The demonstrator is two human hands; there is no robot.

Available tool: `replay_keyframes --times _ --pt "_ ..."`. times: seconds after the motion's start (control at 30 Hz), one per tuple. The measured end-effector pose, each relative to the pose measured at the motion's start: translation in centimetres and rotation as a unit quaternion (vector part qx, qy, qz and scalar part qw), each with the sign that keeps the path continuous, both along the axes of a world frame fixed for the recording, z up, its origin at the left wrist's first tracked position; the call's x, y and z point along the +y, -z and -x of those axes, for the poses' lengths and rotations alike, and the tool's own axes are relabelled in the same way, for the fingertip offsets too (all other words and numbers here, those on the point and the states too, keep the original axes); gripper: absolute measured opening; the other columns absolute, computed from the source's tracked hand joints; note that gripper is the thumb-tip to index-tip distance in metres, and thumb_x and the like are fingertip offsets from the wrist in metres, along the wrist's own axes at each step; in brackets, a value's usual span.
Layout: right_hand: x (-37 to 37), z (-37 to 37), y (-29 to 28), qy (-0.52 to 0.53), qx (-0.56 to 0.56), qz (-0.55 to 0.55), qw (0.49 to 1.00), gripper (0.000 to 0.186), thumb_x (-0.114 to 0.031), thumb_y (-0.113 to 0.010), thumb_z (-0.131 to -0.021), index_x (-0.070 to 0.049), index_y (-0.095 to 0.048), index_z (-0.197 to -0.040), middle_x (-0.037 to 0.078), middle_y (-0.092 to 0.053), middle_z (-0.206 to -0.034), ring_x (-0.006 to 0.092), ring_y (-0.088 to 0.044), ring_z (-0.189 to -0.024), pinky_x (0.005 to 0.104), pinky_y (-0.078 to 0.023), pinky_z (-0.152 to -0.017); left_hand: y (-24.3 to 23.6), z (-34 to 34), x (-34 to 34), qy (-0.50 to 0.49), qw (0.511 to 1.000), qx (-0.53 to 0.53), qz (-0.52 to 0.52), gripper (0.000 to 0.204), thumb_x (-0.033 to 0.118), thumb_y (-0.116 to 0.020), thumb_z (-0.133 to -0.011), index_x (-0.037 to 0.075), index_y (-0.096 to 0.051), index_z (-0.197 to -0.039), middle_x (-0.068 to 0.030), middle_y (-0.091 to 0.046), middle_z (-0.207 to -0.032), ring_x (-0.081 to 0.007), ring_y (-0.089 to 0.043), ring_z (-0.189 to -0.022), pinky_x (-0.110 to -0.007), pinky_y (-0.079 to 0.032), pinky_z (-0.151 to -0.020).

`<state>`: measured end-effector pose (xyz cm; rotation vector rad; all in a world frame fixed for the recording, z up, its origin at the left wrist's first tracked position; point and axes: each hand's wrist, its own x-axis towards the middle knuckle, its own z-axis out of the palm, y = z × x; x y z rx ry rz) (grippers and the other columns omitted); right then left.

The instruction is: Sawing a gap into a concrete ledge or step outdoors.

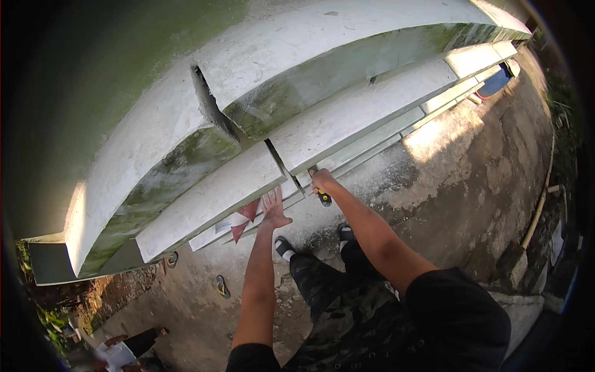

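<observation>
My left hand point(271, 209) is open, fingers spread flat against the face below the lower concrete ledge point(217, 197). Beside it shows a whitish surface with dark red triangles point(249, 209). To its right, my right hand point(321, 180) is closed round a hand tool with a black and yellow handle point(325, 198). The tool's other end points toward the ledge's underside and is mostly hidden, so its kind is unclear. Between the two hands, a narrow dark gap point(276, 157) cuts through the lower ledge. A wider broken gap point(214, 105) splits the mossy upper ledge.
Rough concrete ground point(458, 192) lies under my sandalled feet. A loose flip-flop point(222, 286) is left of me, another point(171, 259) by the ledge. A person in a white top point(121, 354) is at lower left. A blue object point(497, 82) stands at far right, near a pipe point(541, 201).
</observation>
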<state>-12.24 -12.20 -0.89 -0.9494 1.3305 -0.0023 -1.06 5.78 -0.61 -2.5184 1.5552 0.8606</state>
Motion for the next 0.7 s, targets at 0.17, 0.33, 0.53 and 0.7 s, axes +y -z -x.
replay_keyframes --times 0.17,0.33,0.53,0.7 --pt "-0.8 0.8 2.2 -0.03 0.006 0.069 0.997 0.032 -0.02 -0.055 -0.085 0.005 -0.055 -0.065 0.016 -0.054 -0.049 0.0285 -0.057 -0.041 0.0403 -0.045 -0.039 0.4 0.3 -1.4 0.006 1.0 0.001 0.022 0.127 0.035 -0.076 -0.052 0.01 0.013 -0.14 -0.0216 0.003 -0.145 -0.044 0.006 -0.132 -0.056 -0.006 -0.106" --pt "2.8 -0.4 0.5 -0.053 0.013 0.033 0.998 0.041 -0.03 -0.054 -0.087 0.006 -0.056 -0.068 0.017 -0.055 -0.051 0.0299 -0.057 -0.041 0.0409 -0.045 -0.039 0.8 -1.0 1.9 -0.017 1.0 0.0 -0.012 0.126 0.035 -0.075 -0.052 0.01 0.013 -0.14 -0.0216 0.004 -0.145 -0.0435 0.008 -0.132 -0.055 -0.003 -0.106" --pt "1.8 -1.1 -1.1 -0.029 -0.013 0.016 0.999 0.042 -0.031 -0.052 -0.088 0.006 -0.053 -0.067 0.015 -0.053 -0.053 0.0261 -0.052 -0.04 0.0391 -0.044 -0.039 0.7 -0.9 1.5 -0.025 1.0 0.007 0.0 0.125 0.034 -0.075 -0.053 0.011 0.012 -0.14 -0.0213 0.003 -0.145 -0.043 0.007 -0.133 -0.054 -0.002 -0.106" --pt "2.2 -0.2 -0.4 -0.032 0.018 0.089 0.995 0.041 -0.029 -0.054 -0.086 0.006 -0.057 -0.065 0.015 -0.055 -0.049 0.0291 -0.058 -0.042 0.0389 -0.047 -0.041 0.1 -0.2 0.6 0.001 1.0 -0.004 0.007 0.126 0.034 -0.075 -0.053 0.01 0.013 -0.14 -0.0219 0.003 -0.145 -0.043 0.007 -0.133 -0.054 -0.002 -0.106"
